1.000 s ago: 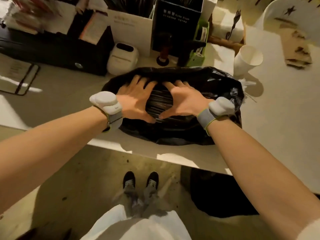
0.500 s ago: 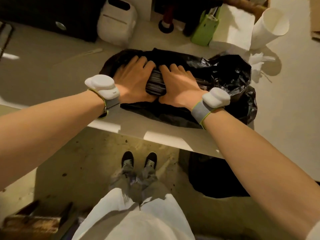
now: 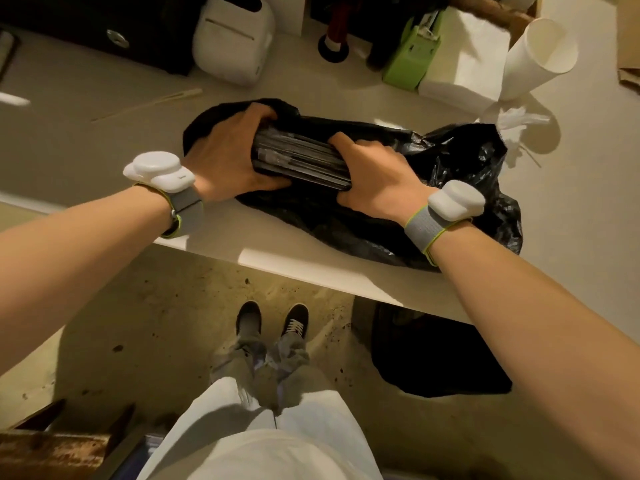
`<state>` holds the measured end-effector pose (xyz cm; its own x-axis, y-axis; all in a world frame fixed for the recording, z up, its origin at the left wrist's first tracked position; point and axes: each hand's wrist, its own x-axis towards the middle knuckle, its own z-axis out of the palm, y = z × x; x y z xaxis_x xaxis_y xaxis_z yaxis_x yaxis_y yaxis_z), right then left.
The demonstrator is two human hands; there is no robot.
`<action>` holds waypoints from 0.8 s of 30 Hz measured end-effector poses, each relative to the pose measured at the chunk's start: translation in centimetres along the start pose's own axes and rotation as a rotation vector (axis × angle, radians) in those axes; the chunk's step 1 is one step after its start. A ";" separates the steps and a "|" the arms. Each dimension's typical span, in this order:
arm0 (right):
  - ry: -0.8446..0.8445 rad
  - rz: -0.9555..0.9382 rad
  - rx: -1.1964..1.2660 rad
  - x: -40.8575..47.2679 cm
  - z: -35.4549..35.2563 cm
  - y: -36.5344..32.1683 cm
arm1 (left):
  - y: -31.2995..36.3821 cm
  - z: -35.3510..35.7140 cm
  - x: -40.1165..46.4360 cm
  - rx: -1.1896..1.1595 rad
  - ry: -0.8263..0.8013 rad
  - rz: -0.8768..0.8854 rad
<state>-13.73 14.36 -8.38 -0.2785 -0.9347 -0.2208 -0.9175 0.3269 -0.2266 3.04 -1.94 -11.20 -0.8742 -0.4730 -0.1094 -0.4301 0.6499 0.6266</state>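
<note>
A rolled bundle of black plastic bags point(image 3: 298, 157) lies on the white counter point(image 3: 104, 140), on top of a crumpled black bag point(image 3: 460, 168) that spreads to the right. My left hand point(image 3: 225, 161) grips the bundle's left end, fingers curled over its top and thumb under its near side. My right hand point(image 3: 374, 174) grips the right end the same way. Both wrists wear white trackers on grey bands.
Behind the bag stand a white label printer point(image 3: 232, 36), a green tape dispenser point(image 3: 412, 53), a stack of white napkins point(image 3: 464, 64) and a tipped white paper cup point(image 3: 540, 53). A wooden stick point(image 3: 149, 102) lies at left. A black bin bag point(image 3: 436, 355) sits under the counter.
Both hands went from lying flat on the black bag to curling round the bundle's two ends. The bundle now shows more between them. The camera has tilted down and closer.
</note>
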 end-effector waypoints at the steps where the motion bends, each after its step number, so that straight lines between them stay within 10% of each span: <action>1: 0.004 -0.003 0.011 -0.1 -0.1 0.2 | -0.3 0.0 -0.2 -0.022 0.002 -0.001; 24: 0.659 0.002 0.551 0.1 -10.7 -0.7 | 4.2 -4.7 0.0 0.093 -0.104 0.186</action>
<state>-16.19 12.57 1.91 -0.5448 -0.7685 0.3356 -0.6953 0.1903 -0.6930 2.32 -2.02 -4.90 -0.9568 -0.2794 -0.0807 -0.2743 0.7746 0.5699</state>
